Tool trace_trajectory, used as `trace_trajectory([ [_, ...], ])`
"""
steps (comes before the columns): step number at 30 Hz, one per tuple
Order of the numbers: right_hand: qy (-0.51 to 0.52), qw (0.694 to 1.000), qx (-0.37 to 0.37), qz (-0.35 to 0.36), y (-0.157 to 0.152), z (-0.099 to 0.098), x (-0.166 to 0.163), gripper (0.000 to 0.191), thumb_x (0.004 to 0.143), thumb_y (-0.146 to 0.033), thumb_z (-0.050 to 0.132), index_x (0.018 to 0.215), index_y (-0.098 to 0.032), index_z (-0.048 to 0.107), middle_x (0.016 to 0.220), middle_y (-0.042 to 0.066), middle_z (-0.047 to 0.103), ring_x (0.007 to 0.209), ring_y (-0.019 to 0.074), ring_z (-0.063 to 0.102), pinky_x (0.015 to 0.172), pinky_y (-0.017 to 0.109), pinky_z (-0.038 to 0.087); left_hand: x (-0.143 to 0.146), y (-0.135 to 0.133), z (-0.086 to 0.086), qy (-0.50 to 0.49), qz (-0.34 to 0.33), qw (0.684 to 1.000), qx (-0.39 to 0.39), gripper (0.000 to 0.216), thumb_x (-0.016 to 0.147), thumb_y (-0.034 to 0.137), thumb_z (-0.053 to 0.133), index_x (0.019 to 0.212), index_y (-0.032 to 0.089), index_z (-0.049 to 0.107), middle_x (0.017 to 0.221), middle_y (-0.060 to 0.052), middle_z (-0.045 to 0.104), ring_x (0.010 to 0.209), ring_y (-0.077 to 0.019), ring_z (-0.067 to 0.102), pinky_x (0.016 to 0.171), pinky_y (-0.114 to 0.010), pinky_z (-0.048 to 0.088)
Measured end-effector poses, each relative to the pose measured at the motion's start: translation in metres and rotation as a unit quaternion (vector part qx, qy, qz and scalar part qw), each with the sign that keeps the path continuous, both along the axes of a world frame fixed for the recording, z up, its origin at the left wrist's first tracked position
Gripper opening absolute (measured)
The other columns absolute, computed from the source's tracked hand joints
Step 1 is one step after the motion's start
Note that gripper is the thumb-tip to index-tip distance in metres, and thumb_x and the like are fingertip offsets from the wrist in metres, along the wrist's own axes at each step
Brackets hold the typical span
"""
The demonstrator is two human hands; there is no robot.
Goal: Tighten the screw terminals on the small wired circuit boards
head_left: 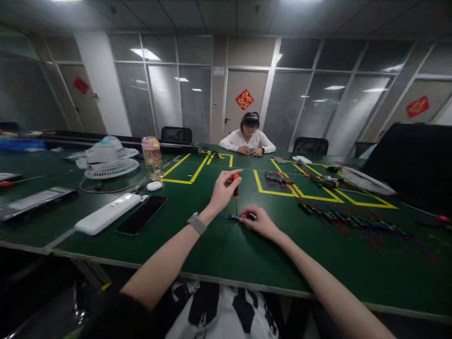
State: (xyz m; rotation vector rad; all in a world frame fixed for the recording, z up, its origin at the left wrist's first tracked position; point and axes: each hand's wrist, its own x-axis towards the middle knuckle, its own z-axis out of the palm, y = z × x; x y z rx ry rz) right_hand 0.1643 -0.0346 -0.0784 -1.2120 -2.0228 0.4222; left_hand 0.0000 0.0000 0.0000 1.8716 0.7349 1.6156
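My left hand (225, 188), with a watch on its wrist, grips the orange and black handle of a screwdriver (236, 188). The screwdriver stands upright, and its thin shaft runs down to a small circuit board with wires (233, 217) on the green table. My right hand (259, 221) rests on the table beside that board. Its fingertips pinch the board's right end, partly hiding it. Red and blue wires show at the board's left side.
Wired circuit boards lie in a long row (356, 221) at right, with a smaller bunch (278, 180) inside yellow tape. A phone (143, 215), power strip (108, 213), bottle (152, 160) and white fan (111, 160) are at left. A person (249, 136) sits opposite.
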Motion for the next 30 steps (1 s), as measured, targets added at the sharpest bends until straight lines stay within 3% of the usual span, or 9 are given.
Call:
trace_trajectory([
  [5,0.001,1.0,-0.002,-0.001,-0.0026,0.0014,-0.0011,0.01,0.073,-0.022,0.063,0.079,-0.016,0.068,0.071,0.003,0.062,0.069,0.0149,0.056,0.064,0.025,0.043,-0.0012,0.0007,0.002,-0.023,-0.063,0.997,-0.037,0.033,0.085,0.022,0.048,0.116,0.017,0.058,0.1,-0.006,0.063,0.089,-0.0139,0.059,0.084,-0.028,0.045],
  [9,-0.007,1.0,-0.005,-0.004,-0.0023,0.002,-0.0004,0.012,0.073,-0.024,0.064,0.081,-0.017,0.068,0.073,0.003,0.062,0.071,0.0158,0.056,0.065,0.026,0.043,-0.0009,-0.0011,0.0019,-0.015,-0.033,0.999,-0.017,0.031,0.082,0.025,0.054,0.111,0.018,0.062,0.106,-0.007,0.06,0.091,-0.0146,0.058,0.08,-0.026,0.046],
  [14,-0.015,1.0,-0.007,-0.008,-0.0026,0.0036,-0.0006,0.014,0.073,-0.024,0.064,0.084,-0.016,0.069,0.073,0.003,0.062,0.07,0.0158,0.055,0.066,0.027,0.043,-0.0005,-0.0002,0.0003,-0.023,-0.071,0.997,-0.028,0.032,0.084,0.023,0.05,0.114,0.02,0.06,0.103,-0.006,0.062,0.089,-0.0139,0.059,0.081,-0.027,0.046],
  [18,-0.019,1.0,-0.016,-0.005,-0.0028,0.0042,-0.0007,0.014,0.075,-0.024,0.062,0.084,-0.017,0.07,0.076,0.004,0.063,0.071,0.0157,0.056,0.066,0.027,0.044,-0.0009,0.0003,-0.0005,-0.01,-0.018,1.0,-0.005,0.03,0.08,0.028,0.057,0.108,0.021,0.064,0.105,-0.006,0.059,0.091,-0.0146,0.057,0.078,-0.025,0.046],
  [22,-0.021,1.0,-0.013,0.002,-0.0035,0.0054,-0.0007,0.013,0.075,-0.024,0.062,0.082,-0.017,0.07,0.075,0.004,0.063,0.072,0.0159,0.056,0.067,0.027,0.044,-0.0006,-0.0005,0.0009,-0.022,-0.082,0.996,-0.037,0.033,0.086,0.026,0.047,0.116,0.02,0.059,0.101,-0.006,0.063,0.088,-0.0136,0.059,0.081,-0.028,0.046],
  [27,-0.025,1.0,-0.012,0.001,-0.0048,0.0073,-0.0008,0.013,0.075,-0.025,0.062,0.083,-0.017,0.07,0.075,0.004,0.063,0.073,0.0161,0.056,0.067,0.027,0.043,0.0,-0.0022,0.0021,-0.013,-0.021,1.0,-0.008,0.028,0.078,0.03,0.059,0.104,0.02,0.066,0.102,-0.006,0.06,0.087,-0.0146,0.059,0.077,-0.025,0.047],
  [30,-0.024,1.0,-0.014,0.0,-0.005,0.007,-0.0005,0.014,0.075,-0.025,0.063,0.082,-0.017,0.07,0.075,0.004,0.063,0.072,0.0158,0.056,0.067,0.027,0.043,0.0,-0.0019,0.0026,-0.024,-0.072,0.997,-0.025,0.03,0.085,0.028,0.048,0.111,0.021,0.062,0.107,-0.007,0.061,0.093,-0.015,0.058,0.081,-0.027,0.046],
])
